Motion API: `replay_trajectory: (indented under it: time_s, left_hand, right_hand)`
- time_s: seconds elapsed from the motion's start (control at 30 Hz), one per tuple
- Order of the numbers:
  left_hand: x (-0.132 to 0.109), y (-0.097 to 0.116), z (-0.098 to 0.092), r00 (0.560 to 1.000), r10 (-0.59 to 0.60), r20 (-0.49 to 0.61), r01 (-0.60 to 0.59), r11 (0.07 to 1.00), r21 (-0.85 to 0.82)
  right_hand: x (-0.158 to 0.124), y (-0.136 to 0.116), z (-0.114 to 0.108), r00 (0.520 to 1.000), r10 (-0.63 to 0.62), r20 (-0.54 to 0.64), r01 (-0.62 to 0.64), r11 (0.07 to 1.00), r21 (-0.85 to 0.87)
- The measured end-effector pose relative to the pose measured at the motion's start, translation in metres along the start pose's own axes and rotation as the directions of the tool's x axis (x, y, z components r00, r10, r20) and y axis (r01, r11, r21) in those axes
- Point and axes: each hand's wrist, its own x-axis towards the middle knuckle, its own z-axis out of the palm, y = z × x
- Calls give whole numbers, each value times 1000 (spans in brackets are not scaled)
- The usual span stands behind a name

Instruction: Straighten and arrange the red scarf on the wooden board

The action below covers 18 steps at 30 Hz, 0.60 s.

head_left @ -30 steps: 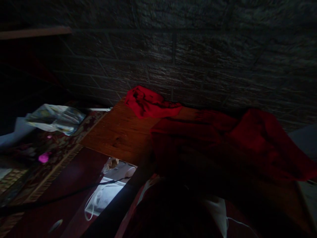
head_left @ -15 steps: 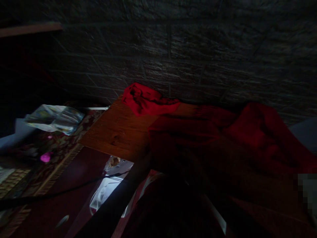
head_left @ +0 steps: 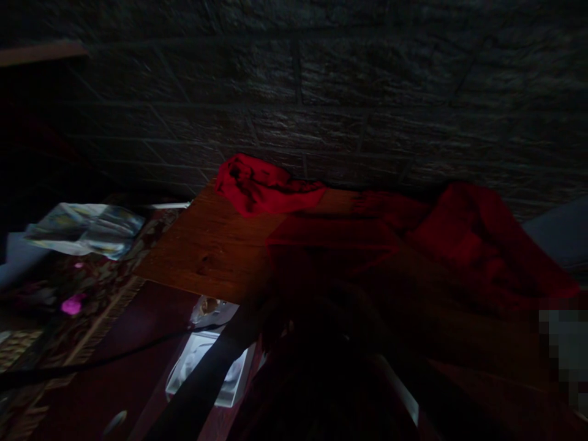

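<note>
The picture is very dark. My left hand (head_left: 271, 306) is a dark shape at the near edge of a folded red cloth (head_left: 331, 239) on a wooden board (head_left: 206, 245). To its right, my right hand (head_left: 351, 303) is at the same cloth's near side, almost lost in shadow. The fingers of both hands are too dark to make out. A crumpled red cloth (head_left: 269, 190) lies at the board's back edge. More red cloth (head_left: 487, 239) is heaped on the right.
A dark brick wall (head_left: 321, 122) rises behind the board. A white tray (head_left: 232, 392) is beside my left forearm, crossed by a black cable (head_left: 114, 358). Crumpled printed paper (head_left: 87, 229) and a pink object (head_left: 72, 304) lie on the left.
The whole view has shifted, so most things appear further left. The folded cloth's near part looks changed in shape, and more of the white tray shows beside my left forearm.
</note>
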Motion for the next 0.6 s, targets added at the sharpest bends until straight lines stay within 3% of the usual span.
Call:
replay_trajectory:
  time_s: [0.1,0.2,0.33,0.5,0.6]
  left_hand:
    - [0,-12,-6,989,-22,146,-2,986,165]
    - [-2,-21,-11,979,9,206,-61,967,248]
    - [-7,-23,-9,972,24,233,-69,980,184]
    - [-8,-38,6,922,-122,367,142,989,-28]
    - [-12,-45,4,921,-126,369,145,989,-24]
  right_hand:
    - [-4,3,0,994,50,-99,-48,999,17]
    - [-13,7,-6,991,50,-120,-48,999,23]
    - [-22,14,-13,994,45,-98,-39,998,56]
    - [-20,15,-11,994,-42,-98,46,998,42]
    - [-20,15,-6,992,-20,-122,29,997,71]
